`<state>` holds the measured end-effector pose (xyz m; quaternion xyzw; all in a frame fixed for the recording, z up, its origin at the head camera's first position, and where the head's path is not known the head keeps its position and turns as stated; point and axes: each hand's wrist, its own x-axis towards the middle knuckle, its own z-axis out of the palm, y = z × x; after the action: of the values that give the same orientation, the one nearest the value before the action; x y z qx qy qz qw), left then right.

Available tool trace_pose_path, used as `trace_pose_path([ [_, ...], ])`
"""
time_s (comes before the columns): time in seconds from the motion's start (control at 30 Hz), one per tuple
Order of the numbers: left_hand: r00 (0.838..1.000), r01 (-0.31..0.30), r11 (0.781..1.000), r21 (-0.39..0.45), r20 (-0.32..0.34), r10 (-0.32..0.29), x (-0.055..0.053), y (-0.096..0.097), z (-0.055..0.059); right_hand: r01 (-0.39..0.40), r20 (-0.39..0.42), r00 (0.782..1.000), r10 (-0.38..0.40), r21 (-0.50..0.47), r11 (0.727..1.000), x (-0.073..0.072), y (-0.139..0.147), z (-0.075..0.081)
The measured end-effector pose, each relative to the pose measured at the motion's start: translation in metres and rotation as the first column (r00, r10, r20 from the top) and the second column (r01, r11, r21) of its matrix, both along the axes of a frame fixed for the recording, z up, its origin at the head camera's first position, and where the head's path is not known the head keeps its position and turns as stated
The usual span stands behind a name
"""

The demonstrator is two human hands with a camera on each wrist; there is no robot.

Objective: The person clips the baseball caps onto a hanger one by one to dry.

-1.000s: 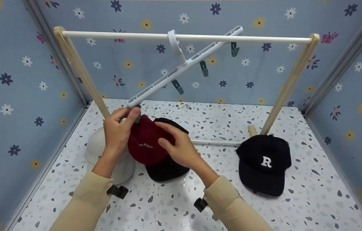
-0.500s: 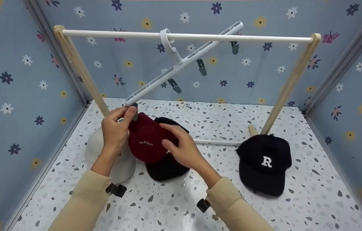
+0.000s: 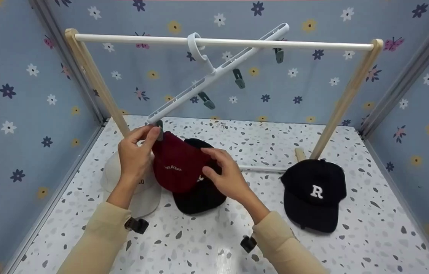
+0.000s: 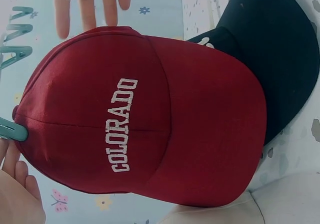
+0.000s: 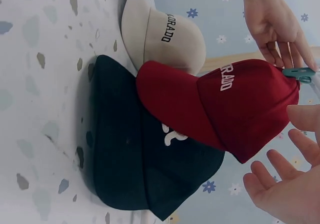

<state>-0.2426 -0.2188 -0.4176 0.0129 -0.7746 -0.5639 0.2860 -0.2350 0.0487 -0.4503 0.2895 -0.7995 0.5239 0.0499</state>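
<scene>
A dark red baseball cap (image 3: pixel 178 161) with white COLORADO lettering hangs crown up from a grey-green clip (image 5: pixel 299 74) at the low left end of a white hanger (image 3: pixel 184 99). My left hand (image 3: pixel 134 154) pinches this clip between thumb and fingers, just over the crown. The clip's jaws bite the top of the cap. My right hand (image 3: pixel 227 177) is beside the cap's right side, fingers spread and relaxed, holding nothing. Beneath the red cap lies a black cap (image 5: pixel 120 139) with a white letter, partly covered. An off-white cap (image 3: pixel 113 173) lies behind my left forearm.
The hanger hooks over a white rod (image 3: pixel 294 44) on a wooden-legged rack, tilted with its right end high. Other clips dangle from it, including a middle one (image 3: pixel 239 78). Another black cap (image 3: pixel 313 194) with a white R lies at right on the speckled surface (image 3: pixel 184 247).
My right hand has drawn back to the right from the red cap. The hanger's hook has shifted slightly left along the rod, and my left hand has risen a little with the clip and cap.
</scene>
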Motion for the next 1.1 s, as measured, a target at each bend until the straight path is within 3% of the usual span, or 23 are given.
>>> trace_pose_path([
  [0.33, 1.000, -0.023, 0.999, -0.032, -0.022, 0.023, 0.004, -0.004, -0.008, 0.024, 0.044, 0.999, -0.024, -0.012, 1.000, -0.004, 0.014, -0.009],
  [0.57, 0.995, -0.038, 0.999, -0.019, -0.091, 0.036, 0.037, 0.015, 0.020, 0.041, 0.041, 0.998, -0.041, -0.008, 0.999, -0.006, 0.025, -0.009],
  [0.73, 0.992, -0.025, 0.999, -0.046, -0.124, 0.020, 0.051, 0.017, 0.020, 0.060, 0.069, 0.996, -0.059, -0.008, 0.998, -0.007, 0.033, -0.010],
  [0.83, 0.992, -0.001, 0.999, -0.051, -0.127, -0.005, 0.055, 0.019, 0.015, 0.078, 0.090, 0.993, -0.076, -0.019, 0.997, -0.008, 0.037, -0.012],
  [1.1, 0.989, 0.067, 0.991, -0.118, -0.125, -0.082, 0.054, 0.017, -0.019, 0.109, 0.139, 0.985, -0.102, -0.038, 0.993, -0.012, 0.048, -0.020],
])
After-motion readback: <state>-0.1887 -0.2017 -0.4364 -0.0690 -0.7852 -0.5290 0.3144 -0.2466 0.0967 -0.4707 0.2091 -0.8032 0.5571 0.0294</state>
